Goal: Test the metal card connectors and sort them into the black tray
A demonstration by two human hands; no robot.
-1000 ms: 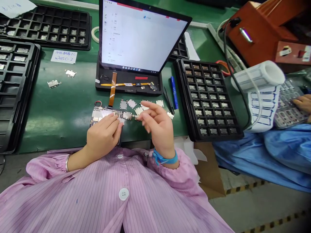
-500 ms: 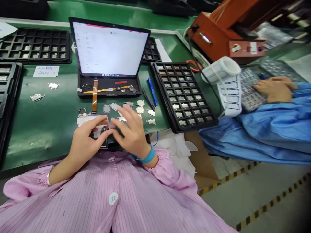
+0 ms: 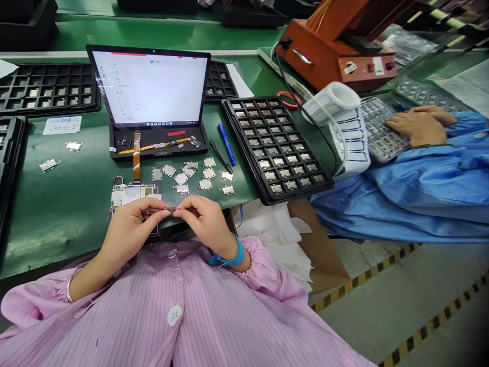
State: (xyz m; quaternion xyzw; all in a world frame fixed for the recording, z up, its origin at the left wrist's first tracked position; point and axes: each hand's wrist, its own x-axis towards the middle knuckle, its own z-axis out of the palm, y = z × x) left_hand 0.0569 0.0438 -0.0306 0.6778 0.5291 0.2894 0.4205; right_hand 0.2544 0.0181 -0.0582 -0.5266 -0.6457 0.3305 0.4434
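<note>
My left hand (image 3: pixel 132 224) and my right hand (image 3: pixel 202 216) meet fingertip to fingertip just above the table's front edge, both pinching one small metal shield piece (image 3: pixel 171 208) between them. Under and behind my left hand lies a circuit board (image 3: pixel 130 193) joined by an orange flex cable (image 3: pixel 136 155) to a black fixture holding a lit tablet screen (image 3: pixel 148 86). Several loose metal shields (image 3: pixel 191 176) lie scattered on the green mat just beyond my right hand.
A black tray of small parts (image 3: pixel 275 142) sits to the right, with a blue pen (image 3: pixel 226 143) and tweezers (image 3: pixel 219 153) beside it. More black trays (image 3: pixel 46 86) lie far left. A co-worker in blue has a hand (image 3: pixel 416 125) on a sheet at right, near a label roll (image 3: pixel 336 104) and an orange machine (image 3: pixel 336 46).
My right hand came back from over the loose shields to meet my left hand, and both now pinch a small piece. The view tilted up and right.
</note>
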